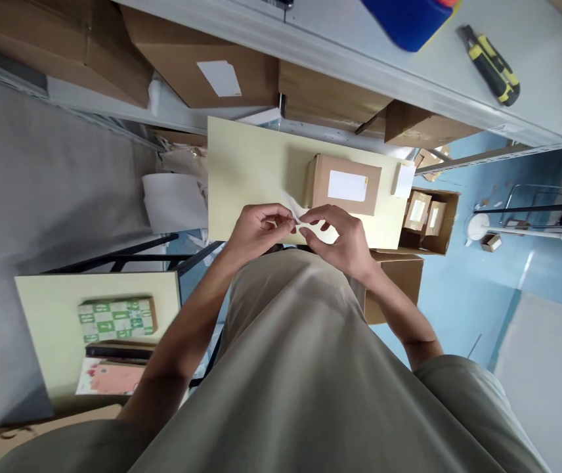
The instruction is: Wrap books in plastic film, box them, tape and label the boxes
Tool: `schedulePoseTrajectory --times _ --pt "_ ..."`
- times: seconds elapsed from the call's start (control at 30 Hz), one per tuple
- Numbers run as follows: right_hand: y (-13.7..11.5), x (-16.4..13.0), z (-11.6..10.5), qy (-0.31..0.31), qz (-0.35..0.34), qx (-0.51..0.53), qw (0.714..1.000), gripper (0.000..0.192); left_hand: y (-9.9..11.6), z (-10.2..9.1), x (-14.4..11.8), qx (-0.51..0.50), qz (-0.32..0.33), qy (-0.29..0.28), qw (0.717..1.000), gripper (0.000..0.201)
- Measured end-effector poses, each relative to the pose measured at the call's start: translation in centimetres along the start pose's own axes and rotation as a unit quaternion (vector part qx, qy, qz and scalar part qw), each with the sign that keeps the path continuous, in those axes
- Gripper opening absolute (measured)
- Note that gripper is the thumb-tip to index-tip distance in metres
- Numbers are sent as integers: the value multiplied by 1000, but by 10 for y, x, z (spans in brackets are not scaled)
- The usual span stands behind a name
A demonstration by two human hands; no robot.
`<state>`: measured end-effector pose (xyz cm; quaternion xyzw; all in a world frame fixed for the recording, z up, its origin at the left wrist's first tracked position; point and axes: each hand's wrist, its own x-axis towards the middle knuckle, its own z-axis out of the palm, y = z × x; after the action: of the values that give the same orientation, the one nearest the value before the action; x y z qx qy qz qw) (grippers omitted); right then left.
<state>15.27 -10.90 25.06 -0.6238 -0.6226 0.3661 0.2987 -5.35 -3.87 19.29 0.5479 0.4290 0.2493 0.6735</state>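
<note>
My left hand (262,230) is closed in a pinch on a small thin white piece of paper (294,211), held above the near edge of a pale yellow table (254,164). My right hand (339,238) faces it from the other side, index fingertip beside the paper and thumb a little apart. Whether that fingertip touches the paper I cannot tell. Just beyond my hands, a closed cardboard box (372,190) with a white label (347,186) rests on the table. A small white stack, perhaps labels (403,180), lies at the table's right end.
Above runs a grey shelf (438,66) bearing a yellow-black utility knife (492,66) and a blue container (409,23). Large cartons (232,72) sit beneath it. At right stands an open carton (446,223) of small labelled boxes. A side table (54,309) at left holds several boxes.
</note>
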Motion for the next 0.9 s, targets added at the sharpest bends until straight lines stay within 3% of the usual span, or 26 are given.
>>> schedulePoseTrajectory --times 0.27,0.43,0.67,0.8,0.9 --pt "-16 14 49 22 39 -32 998 10 -14 -41 -15 -3 -5 -20 1000 28" --pt "-15 25 71 1 100 -28 995 6 -28 -60 -13 11 -12 -25 1000 26" --pt "-9 36 93 5 90 -18 996 7 -34 -79 -12 49 -9 -49 998 29" --pt "2 42 87 35 100 -42 993 6 -63 -108 -2 102 -38 -17 994 24" --pt "5 44 73 91 132 -31 987 11 -101 -153 14 195 -124 77 970 15"
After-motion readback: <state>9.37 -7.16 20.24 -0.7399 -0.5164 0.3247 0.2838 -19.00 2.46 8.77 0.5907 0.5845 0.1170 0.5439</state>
